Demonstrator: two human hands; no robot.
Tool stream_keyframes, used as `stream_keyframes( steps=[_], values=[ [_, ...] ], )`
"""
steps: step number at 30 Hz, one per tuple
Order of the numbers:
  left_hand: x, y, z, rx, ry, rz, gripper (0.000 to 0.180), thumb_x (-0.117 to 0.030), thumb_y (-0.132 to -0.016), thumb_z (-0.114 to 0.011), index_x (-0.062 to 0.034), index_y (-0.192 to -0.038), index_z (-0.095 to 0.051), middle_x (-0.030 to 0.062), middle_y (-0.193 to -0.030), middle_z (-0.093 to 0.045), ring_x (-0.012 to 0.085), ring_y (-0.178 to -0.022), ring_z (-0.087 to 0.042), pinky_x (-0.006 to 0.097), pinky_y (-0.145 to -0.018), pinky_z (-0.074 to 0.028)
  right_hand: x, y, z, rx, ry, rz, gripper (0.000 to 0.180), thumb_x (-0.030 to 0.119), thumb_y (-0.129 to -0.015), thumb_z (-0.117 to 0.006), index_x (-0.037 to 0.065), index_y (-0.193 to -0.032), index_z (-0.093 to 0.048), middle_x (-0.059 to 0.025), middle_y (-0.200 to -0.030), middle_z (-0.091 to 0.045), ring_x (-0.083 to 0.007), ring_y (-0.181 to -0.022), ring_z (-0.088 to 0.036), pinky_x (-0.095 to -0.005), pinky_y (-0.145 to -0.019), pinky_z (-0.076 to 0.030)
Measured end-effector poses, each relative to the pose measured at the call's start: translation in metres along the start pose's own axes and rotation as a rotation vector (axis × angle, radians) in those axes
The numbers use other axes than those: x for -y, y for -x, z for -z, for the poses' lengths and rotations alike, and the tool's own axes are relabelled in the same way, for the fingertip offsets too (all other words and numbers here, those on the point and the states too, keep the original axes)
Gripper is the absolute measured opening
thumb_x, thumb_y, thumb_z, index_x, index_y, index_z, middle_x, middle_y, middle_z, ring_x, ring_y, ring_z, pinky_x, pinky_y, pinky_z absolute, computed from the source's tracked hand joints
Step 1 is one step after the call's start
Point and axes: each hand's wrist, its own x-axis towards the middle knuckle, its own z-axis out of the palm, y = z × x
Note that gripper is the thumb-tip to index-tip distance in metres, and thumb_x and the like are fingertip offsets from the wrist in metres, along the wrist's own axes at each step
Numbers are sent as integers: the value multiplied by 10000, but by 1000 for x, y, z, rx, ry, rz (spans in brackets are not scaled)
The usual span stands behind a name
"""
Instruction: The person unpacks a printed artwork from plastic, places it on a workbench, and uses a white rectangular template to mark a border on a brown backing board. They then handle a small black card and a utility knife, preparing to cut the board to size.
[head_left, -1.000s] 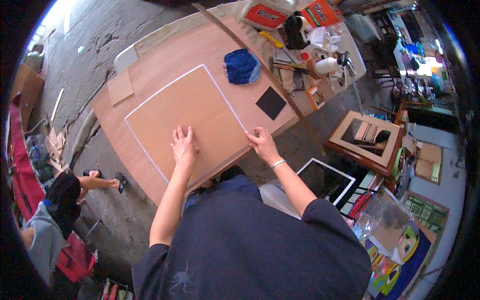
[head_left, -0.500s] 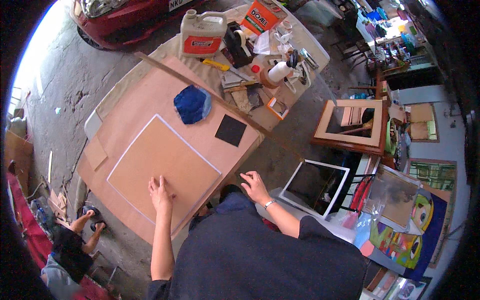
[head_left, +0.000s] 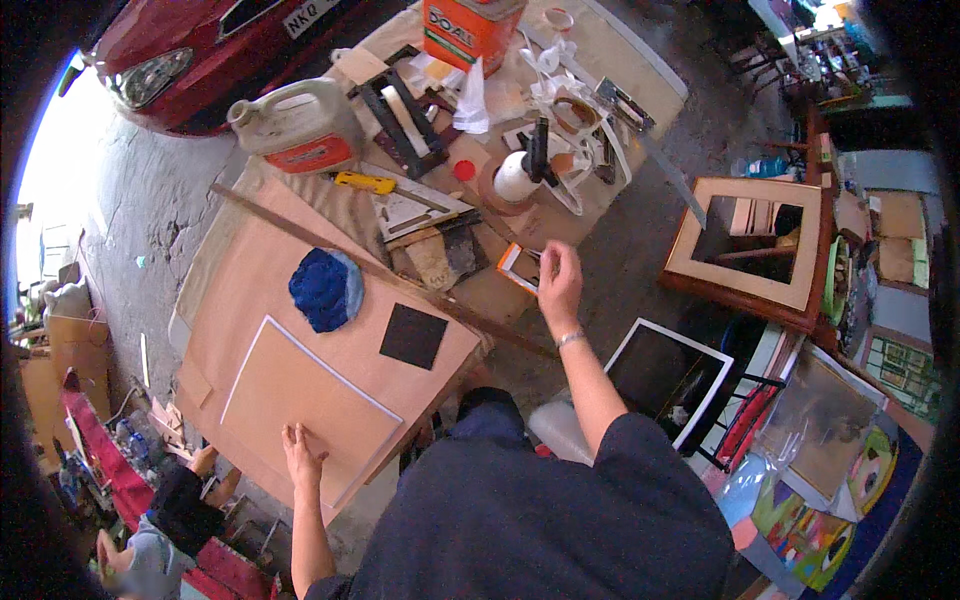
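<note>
My left hand [head_left: 303, 458] lies with its fingers spread on a flat brown board [head_left: 300, 390] with a white edge. The board rests on a larger sheet of brown hardboard [head_left: 240, 290]. My right hand [head_left: 562, 283] is at the right end of a small orange and white box [head_left: 518, 267], its fingertips bent down together over it. Whatever those fingers hold, if anything, is hidden. A crumpled blue cloth [head_left: 322, 290] and a black square sheet [head_left: 413, 336] lie beyond the brown board.
A long wooden strip [head_left: 380, 268] crosses the table. Behind it are a yellow cutter [head_left: 364, 182], a triangular square [head_left: 425, 212], a white bottle [head_left: 515, 178], a jug [head_left: 300, 125] and an orange tin [head_left: 468, 32]. Frames [head_left: 680, 262] stand at the right. Another person [head_left: 170, 515] is at lower left.
My right hand has moved forward from the table's near edge to the orange and white box. My left hand stays on the brown board. The view has shifted.
</note>
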Motion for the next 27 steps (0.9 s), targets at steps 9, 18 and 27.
stream_keyframes(
  steps=[9,18,27],
  values=[
    [-64,-1,31,18,-215,60,783,-271,-819,-755,-20,-1444,-355,238,-1534,-293,392,-1388,-346,493,-1137,-315,-87,-143,-39,133,171,102,284,144,-881,-642,65,-1152,-610,-139,-1080,-633,-346,-1016,-599,-441,-901,-466],
    [-132,5,34,-44,-101,15,613,-249,-891,-674,-30,-1399,-411,239,-1467,-382,406,-1340,-399,463,-1088,-370,-107,-161,-66,145,362,-53,372,193,-811,-724,90,-1148,-604,-113,-1103,-602,-335,-1041,-586,-453,-899,-447],
    [-145,39,20,133,103,174,465,-281,-925,-639,-19,-1290,-520,225,-1392,-456,388,-1298,-446,456,-1065,-393,-82,-161,-38,70,266,-31,323,173,-850,-683,75,-1148,-604,-128,-1110,-581,-335,-1065,-557,-450,-913,-443]
  ],
)
